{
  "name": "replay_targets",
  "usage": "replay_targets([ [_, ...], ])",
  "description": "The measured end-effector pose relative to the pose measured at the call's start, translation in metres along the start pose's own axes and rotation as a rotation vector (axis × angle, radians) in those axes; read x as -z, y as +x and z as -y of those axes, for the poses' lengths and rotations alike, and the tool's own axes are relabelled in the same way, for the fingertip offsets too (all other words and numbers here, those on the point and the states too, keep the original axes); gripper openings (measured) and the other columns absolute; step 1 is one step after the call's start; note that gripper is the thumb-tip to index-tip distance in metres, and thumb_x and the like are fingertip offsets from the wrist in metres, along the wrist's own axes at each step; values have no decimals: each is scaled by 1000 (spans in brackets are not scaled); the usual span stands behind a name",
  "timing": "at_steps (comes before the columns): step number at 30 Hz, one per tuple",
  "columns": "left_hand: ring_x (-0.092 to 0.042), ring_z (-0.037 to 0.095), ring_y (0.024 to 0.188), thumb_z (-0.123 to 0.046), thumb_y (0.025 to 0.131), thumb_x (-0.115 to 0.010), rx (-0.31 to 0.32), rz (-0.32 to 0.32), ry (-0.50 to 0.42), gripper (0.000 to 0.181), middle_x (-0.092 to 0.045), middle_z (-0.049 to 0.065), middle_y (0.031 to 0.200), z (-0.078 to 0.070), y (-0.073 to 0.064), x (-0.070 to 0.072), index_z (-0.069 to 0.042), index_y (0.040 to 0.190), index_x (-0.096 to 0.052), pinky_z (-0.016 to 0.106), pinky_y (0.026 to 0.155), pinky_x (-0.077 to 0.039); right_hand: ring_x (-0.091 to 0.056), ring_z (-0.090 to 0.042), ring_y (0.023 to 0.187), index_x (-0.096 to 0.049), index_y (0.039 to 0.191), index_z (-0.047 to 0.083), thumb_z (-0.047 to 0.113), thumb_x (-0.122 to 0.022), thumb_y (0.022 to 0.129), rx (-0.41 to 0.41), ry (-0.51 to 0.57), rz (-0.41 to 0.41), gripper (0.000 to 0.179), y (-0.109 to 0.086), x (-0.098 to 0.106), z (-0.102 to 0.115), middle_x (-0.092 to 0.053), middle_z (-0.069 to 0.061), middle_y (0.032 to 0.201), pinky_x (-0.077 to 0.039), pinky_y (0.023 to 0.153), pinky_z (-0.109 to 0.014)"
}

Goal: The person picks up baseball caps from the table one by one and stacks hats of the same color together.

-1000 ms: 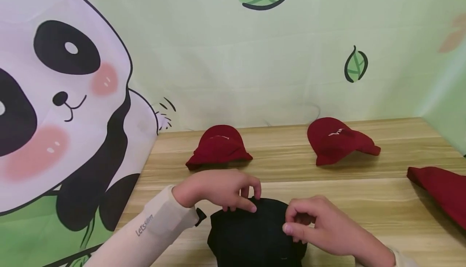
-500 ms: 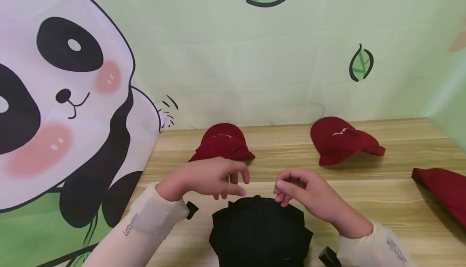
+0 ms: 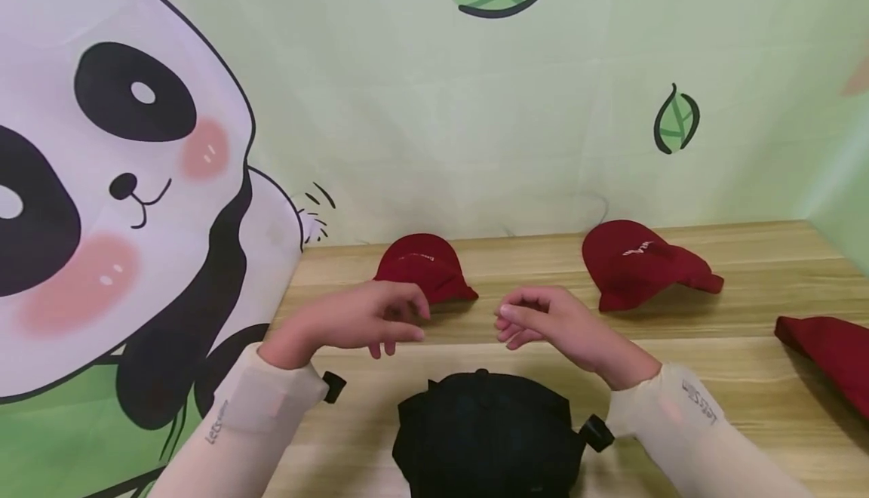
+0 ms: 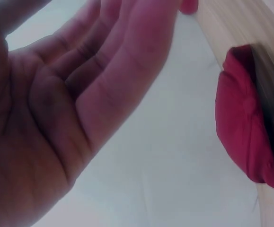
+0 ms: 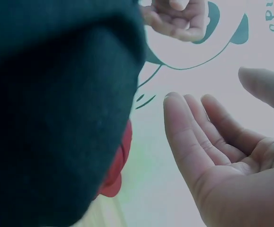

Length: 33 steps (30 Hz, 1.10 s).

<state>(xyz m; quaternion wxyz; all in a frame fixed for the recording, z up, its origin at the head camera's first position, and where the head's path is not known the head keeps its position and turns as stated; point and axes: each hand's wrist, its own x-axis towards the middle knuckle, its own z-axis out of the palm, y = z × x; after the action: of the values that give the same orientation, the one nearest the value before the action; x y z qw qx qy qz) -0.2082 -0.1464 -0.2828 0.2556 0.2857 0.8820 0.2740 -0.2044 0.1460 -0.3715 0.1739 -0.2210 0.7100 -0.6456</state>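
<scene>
A black cap (image 3: 485,438), crown up with its button on top, sits on the wooden table at the front. Beyond it my left hand (image 3: 349,317) hovers with relaxed, slightly bent fingers and holds nothing. My right hand (image 3: 553,328) hangs opposite, loosely curved, above the cap's far right side. In the left wrist view, the left palm (image 4: 56,109) shows bare, with a red cap (image 4: 245,118) behind. Bare fingers also show on my right hand (image 5: 222,151) in the right wrist view, where the black cap (image 5: 56,123) fills the left side.
Behind my left hand stands a red cap (image 3: 428,268), partly covered by it. Another red cap (image 3: 645,264) with white lettering lies at the back right. Red fabric (image 3: 831,362) reaches in from the right edge. A panda-printed backdrop (image 3: 407,121) rises behind the table (image 3: 747,407).
Both hands have come off the black cap and moved up and away, the left hand also leftward. The black cap now sits uncovered. The red caps keep their places.
</scene>
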Motion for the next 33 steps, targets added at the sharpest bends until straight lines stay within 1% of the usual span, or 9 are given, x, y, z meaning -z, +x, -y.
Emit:
replay_targets([
  [6,-66,19,66,-25,92,-66,20,-52,-3,21,-65,4,88,14,0,9,-15,108,-58,33,61,-57,-70,-26,94,-58,119,-7,27,-63,95,-43,29,42,42,17,2,-9,-69,-16,106,-56,88,-37],
  [8,-67,22,68,-25,92,-66,34,-67,-4,20,-65,4,88,19,1,12,-16,108,-58,33,62,-57,-70,-26,95,-57,120,-7,26,-63,94,-49,39,63,43,22,2,-12,-69,-16,107,-55,89,-39],
  [13,-68,29,73,-25,93,-64,58,-90,-12,18,-65,4,88,30,2,18,-16,107,-59,34,62,-57,-69,-27,100,-56,124,-6,26,-63,94,-60,58,114,45,33,3,-21,-68,-17,112,-54,92,-40],
  [17,-67,25,71,-24,93,-64,79,-133,-13,19,-65,5,89,40,4,21,-14,108,-60,33,63,-57,-69,-26,102,-55,124,-7,25,-63,94,-59,59,151,45,42,3,-26,-67,-17,114,-53,93,-40],
  [20,-66,19,70,-23,93,-64,91,-165,-14,22,-65,7,90,47,4,21,-10,110,-59,33,63,-57,-68,-26,104,-54,125,-8,25,-64,94,-78,61,173,47,49,3,-28,-67,-17,115,-53,93,-40],
  [23,-66,18,70,-23,93,-64,104,-183,-20,25,-65,8,92,51,5,22,-7,112,-59,33,64,-57,-68,-26,106,-53,127,-8,26,-64,94,-102,59,196,48,56,2,-28,-66,-18,117,-52,94,-41],
  [26,-66,19,72,-22,93,-64,115,-191,-27,23,-66,8,94,55,5,21,-8,111,-59,33,65,-57,-66,-30,110,-53,128,-6,26,-64,94,-126,50,211,48,62,2,-28,-65,-19,120,-52,95,-40],
  [30,-66,26,78,-22,93,-64,120,-196,-32,22,-66,8,96,58,6,21,-9,110,-59,33,67,-57,-62,-36,116,-55,129,-2,25,-65,93,-155,39,223,47,70,1,-31,-65,-18,122,-51,95,-39],
  [33,-65,30,81,-21,94,-64,124,-201,-31,23,-66,8,96,61,6,21,-7,111,-59,33,68,-57,-59,-40,119,-55,129,-2,25,-65,93,-163,41,247,46,77,-1,-37,-63,-21,124,-51,97,-39],
])
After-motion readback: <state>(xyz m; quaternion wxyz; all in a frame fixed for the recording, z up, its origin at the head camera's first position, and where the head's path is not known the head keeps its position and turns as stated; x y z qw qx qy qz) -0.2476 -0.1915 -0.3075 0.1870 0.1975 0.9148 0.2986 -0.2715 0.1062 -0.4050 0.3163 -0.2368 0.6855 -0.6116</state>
